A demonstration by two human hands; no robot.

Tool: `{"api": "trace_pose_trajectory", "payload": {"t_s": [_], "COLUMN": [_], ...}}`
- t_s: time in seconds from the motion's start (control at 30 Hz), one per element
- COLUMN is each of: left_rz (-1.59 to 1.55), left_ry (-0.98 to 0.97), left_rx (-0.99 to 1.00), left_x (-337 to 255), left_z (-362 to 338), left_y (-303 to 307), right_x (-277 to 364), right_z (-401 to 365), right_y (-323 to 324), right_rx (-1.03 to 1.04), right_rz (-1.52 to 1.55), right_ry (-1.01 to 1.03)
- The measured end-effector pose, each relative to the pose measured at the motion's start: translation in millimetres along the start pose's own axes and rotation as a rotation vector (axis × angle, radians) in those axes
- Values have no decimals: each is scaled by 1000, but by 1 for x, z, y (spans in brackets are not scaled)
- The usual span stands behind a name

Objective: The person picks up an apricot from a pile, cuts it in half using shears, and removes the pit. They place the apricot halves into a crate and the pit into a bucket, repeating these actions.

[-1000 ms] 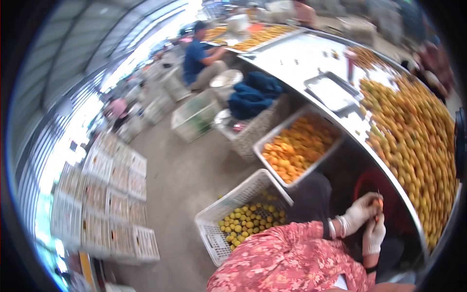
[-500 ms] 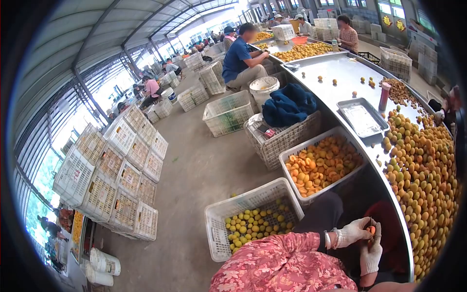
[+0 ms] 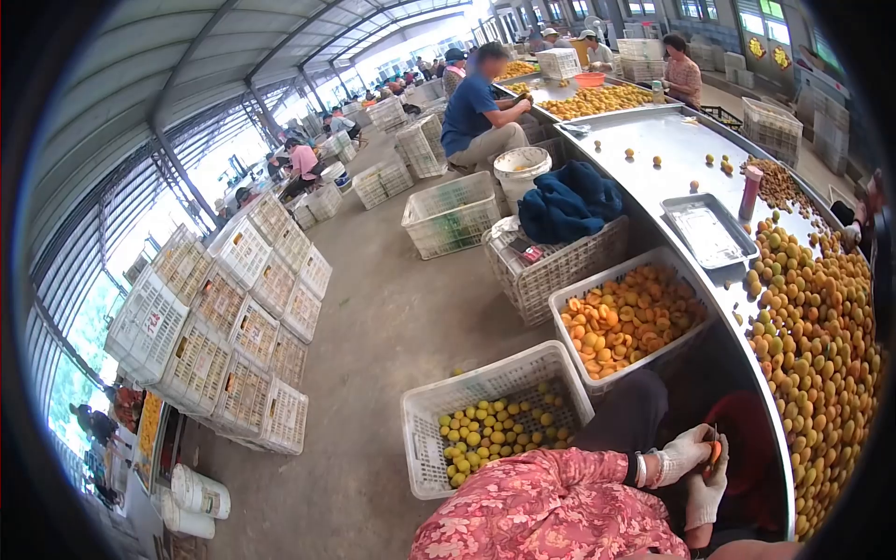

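Note:
My left hand (image 3: 681, 455), in a white knitted glove below a pink floral sleeve, is closed at an orange apricot (image 3: 714, 455). From below, my right hand (image 3: 707, 493), also gloved, has its fingers wrapped against the same apricot. A thin sliver sticks up by the fingertips, too small to make out. Both hands are low beside the edge of the metal table (image 3: 644, 177). Left of them is a white crate of yellow-green apricots (image 3: 429, 467); beyond it, another crate (image 3: 597, 378) holds orange apricot halves. A large heap of whole apricots (image 3: 817, 355) lies on the table.
On the table are a metal tray (image 3: 709, 231), a pink bottle (image 3: 750, 193) and a pile of pits (image 3: 779, 184). A dark blue cloth (image 3: 571, 201) lies on an upturned crate (image 3: 560, 271). Stacked crates (image 3: 224, 327) stand left. A co-worker in blue (image 3: 471, 117) sits farther along.
The view has shifted slightly, so the scene sits a little farther right. My hands have turned somewhat around the apricot, and more of its orange side shows.

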State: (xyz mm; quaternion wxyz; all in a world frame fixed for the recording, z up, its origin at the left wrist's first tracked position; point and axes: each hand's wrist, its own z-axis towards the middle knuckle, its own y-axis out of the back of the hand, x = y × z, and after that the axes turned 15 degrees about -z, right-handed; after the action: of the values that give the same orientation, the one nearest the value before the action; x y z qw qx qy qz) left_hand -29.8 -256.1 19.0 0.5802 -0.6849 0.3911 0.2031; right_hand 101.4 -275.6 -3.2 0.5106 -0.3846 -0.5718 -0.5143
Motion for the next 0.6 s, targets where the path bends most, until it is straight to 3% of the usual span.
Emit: {"api": "trace_pose_trajectory", "payload": {"t_s": [0.07,0.1,0.13,0.17,0.2,0.23,0.27,0.33,0.43,0.57,0.6], "left_rz": [-91,-62,-292,-303,-306,-244,-449,-506,-530,-278,-70], "left_ry": [-39,-49,8,-56,-27,16,147,137,164,108,33], "left_rx": [49,137,242,182,248,178,262,277,337,329,323], "left_x": [8,-18,-26,-37,-31,-32,-38,-32,-32,-31,-31], "left_z": [0,-14,-18,-27,-17,-16,-22,-22,-28,-32,-33], "left_y": [5,0,0,-7,1,0,-1,1,3,-2,-2], "right_x": [9,26,26,59,62,84,89,83,89,74,73], "right_z": [-3,-3,1,-2,1,-3,-10,-11,-19,-22,-21], "right_y": [-11,-14,-6,-9,-7,-2,9,9,13,10,7], "right_rx": [-27,-58,21,11,3,0,48,22,30,11,-35], "right_rz": [150,199,204,224,199,260,232,312,361,444,409], "right_ry": [-30,-51,-48,-125,-154,-284,-324,-265,-345,-321,-278]}}
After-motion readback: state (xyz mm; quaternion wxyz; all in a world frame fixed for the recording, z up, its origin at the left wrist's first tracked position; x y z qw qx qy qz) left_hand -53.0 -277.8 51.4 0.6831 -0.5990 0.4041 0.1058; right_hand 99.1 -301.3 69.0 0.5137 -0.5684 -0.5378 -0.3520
